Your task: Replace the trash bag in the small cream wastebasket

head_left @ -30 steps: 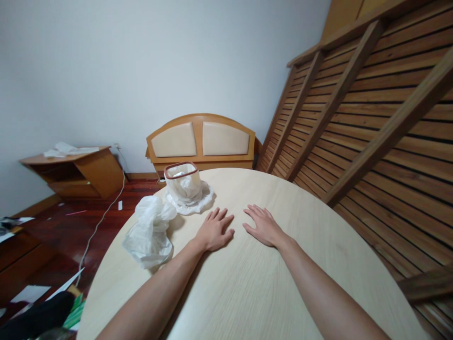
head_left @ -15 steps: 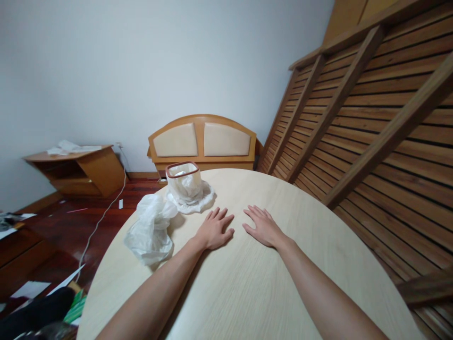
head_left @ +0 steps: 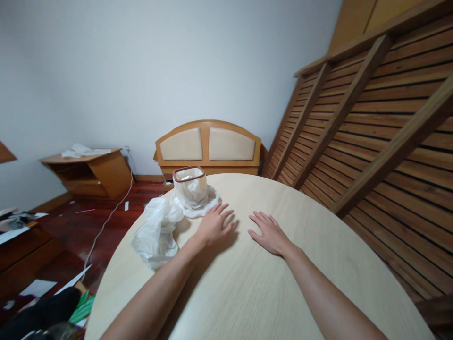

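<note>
My left hand [head_left: 214,225], fingers spread and holding nothing, hovers just above the round table [head_left: 240,283], its shadow falling to the right. Close beyond its fingertips stands a small cream bin [head_left: 186,190] with a brown rim. A white plastic bag lines the bin, and its loose part [head_left: 196,208] spreads around the base. Left of my left wrist, another crumpled white plastic bag [head_left: 157,233] lies at the table's left side. My right hand [head_left: 269,233] rests flat on the tabletop with fingers apart, nothing in it.
A wooden slatted frame [head_left: 375,156] leans along the right side. Behind the table stands a padded headboard [head_left: 208,141]. At the left are a low wooden cabinet [head_left: 106,174], a cable [head_left: 102,226] on the floor, and scattered papers [head_left: 38,287].
My left hand has risen off the tabletop and shifted slightly toward the bin. My right hand stays flat on the table. The whole view has turned a little left.
</note>
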Tool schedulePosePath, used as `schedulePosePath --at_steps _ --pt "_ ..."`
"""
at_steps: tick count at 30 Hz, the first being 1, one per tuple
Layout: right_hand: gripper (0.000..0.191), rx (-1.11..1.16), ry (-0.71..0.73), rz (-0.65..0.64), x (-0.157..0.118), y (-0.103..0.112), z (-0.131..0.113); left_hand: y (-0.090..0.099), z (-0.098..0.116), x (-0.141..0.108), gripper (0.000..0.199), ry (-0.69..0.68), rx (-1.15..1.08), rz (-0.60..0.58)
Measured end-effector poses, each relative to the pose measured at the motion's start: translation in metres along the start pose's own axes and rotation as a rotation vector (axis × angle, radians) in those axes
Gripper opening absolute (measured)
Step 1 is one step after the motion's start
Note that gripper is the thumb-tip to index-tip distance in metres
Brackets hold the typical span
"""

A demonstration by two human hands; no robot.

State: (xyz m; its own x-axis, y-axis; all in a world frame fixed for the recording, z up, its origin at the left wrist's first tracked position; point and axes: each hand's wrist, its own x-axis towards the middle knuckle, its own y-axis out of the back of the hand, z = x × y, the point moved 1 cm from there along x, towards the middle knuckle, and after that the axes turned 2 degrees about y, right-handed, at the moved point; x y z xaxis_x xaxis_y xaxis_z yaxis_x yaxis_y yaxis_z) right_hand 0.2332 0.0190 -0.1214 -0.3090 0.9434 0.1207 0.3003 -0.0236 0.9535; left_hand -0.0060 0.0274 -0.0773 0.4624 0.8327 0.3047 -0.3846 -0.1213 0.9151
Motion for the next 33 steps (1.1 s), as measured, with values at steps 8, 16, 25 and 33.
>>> schedulePosePath --at_steps 8,16,25,33 --pt "0.063 0.025 -0.001 -0.004 -0.002 0.000 0.001 0.066 -0.068 0.009 0.051 0.259 0.311 0.448" --pt "0.061 0.041 0.006 0.012 -0.001 -0.001 0.003 0.058 -0.097 0.006 0.052 0.253 0.382 0.488" --pt "0.062 0.049 0.009 0.017 -0.001 -0.001 0.002 0.061 -0.090 0.008 0.035 0.237 0.379 0.491" --pt "0.057 0.150 0.022 0.116 -0.001 -0.003 0.005 0.050 -0.051 0.012 0.027 0.145 0.373 0.433"
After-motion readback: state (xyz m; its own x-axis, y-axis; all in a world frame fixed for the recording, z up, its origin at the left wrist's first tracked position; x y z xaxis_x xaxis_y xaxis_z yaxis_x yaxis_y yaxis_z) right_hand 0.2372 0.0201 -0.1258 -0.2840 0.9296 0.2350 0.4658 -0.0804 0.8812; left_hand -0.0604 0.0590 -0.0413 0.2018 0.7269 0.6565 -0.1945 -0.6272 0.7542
